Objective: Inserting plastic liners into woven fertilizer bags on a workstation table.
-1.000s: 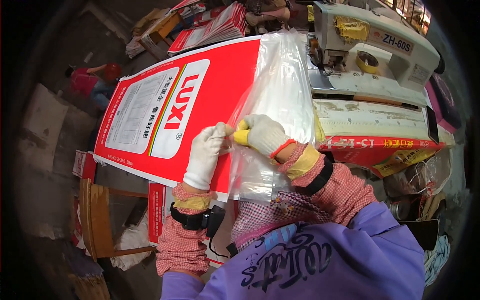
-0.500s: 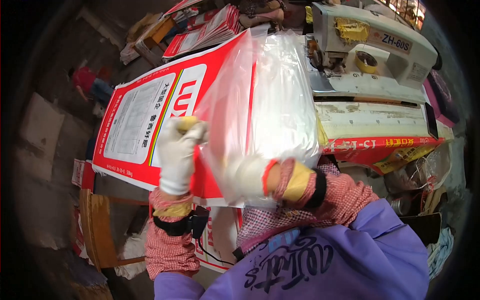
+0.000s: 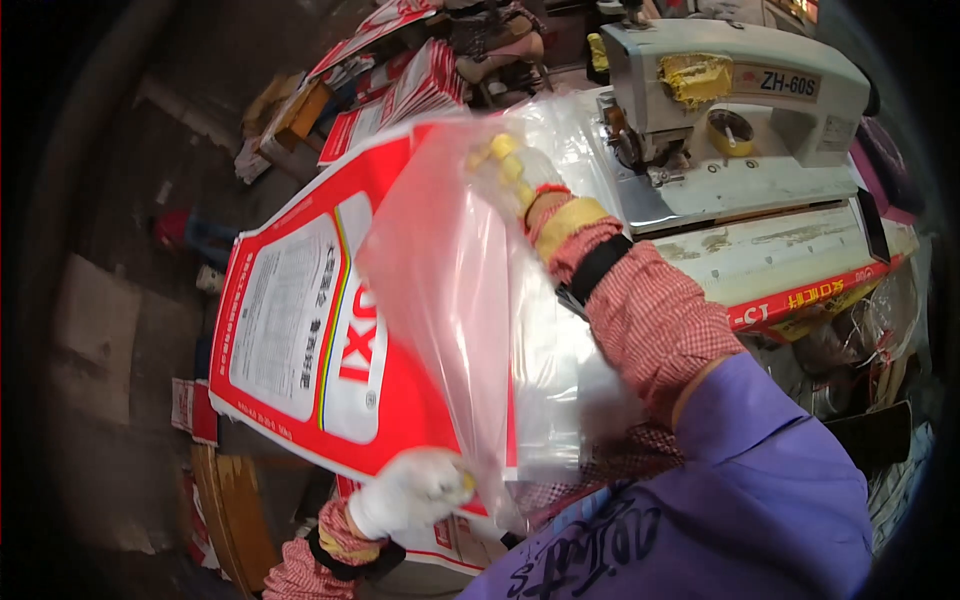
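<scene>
A red and white woven sack (image 3: 300, 310) lies flat before me, with a clear plastic liner bag (image 3: 440, 270) spread over its right part. My left hand (image 3: 412, 492), in a white glove, is closed at the near edge, its curled fingers gripping the sack's corner together with the plastic. At the far side my right hand (image 3: 515, 175), gloved with yellow fingertips, has its fingers bent around the liner's far end. Motion smears it a little. More clear plastic liners (image 3: 545, 390) lie in a layer under my right forearm.
A white sewing machine (image 3: 735, 110) with a roll of yellow tape (image 3: 730, 132) stands at the right. Stacked printed sacks (image 3: 425, 85) lie at the back. A wooden chair (image 3: 235, 510) is near the left, and a person (image 3: 185, 230) is farther off.
My right hand has swept far across the plastic to its far end. My left hand has come back to the near edge. The liner now reaches farther left over the sack.
</scene>
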Demonstrator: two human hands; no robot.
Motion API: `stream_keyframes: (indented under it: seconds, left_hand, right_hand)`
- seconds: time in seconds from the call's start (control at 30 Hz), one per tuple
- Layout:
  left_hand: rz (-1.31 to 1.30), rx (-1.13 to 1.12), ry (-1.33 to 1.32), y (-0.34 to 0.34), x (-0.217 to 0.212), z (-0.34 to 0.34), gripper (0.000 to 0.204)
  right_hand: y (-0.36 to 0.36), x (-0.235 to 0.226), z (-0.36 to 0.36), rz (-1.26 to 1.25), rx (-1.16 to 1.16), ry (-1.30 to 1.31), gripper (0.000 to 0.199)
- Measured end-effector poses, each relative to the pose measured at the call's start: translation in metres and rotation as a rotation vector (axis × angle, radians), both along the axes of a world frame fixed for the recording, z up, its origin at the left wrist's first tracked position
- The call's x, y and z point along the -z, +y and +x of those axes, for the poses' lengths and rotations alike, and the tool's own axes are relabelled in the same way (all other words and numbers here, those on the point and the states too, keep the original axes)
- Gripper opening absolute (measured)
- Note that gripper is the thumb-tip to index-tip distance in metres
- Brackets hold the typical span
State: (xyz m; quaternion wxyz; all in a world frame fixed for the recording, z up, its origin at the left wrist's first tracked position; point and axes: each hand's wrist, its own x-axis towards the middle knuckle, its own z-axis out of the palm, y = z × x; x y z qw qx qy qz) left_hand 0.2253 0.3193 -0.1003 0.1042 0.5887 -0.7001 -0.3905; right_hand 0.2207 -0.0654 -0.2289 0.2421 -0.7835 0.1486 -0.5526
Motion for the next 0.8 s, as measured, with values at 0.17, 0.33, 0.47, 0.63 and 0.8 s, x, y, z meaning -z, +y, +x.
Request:
stream_keyframes:
  seconds: [0.17, 0.33, 0.47, 0.63, 0.8]
  left_hand:
    - [0.312, 0.266, 0.116, -0.032, -0.032, -0.008, 0.008]
    - [0.055, -0.058, 0.126, -0.069, -0.094, 0.007, 0.009]
    - [0.151, 0.17, 0.139, -0.067, -0.072, -0.008, 0.011]
    - [0.796, 0.306, 0.181, -0.044, -0.025, -0.032, 0.011]
    - [0.263, 0.325, 0.039, -0.102, -0.078, -0.008, 0.007]
  right_hand:
    - [-0.002, -0.034, -0.026, 0.348, 0.106, 0.129, 0.027]
    - [0.091, -0.053, -0.071, 0.405, -0.045, 0.5, 0.025]
    - [0.061, -0.071, -0.073, 0.602, -0.219, 0.174, 0.041]
    - [0.034, -0.091, -0.064, 1.194, -0.138, -0.321, 0.034]
    - [0.097, -0.076, -0.062, 0.895, -0.57, -0.027, 0.048]
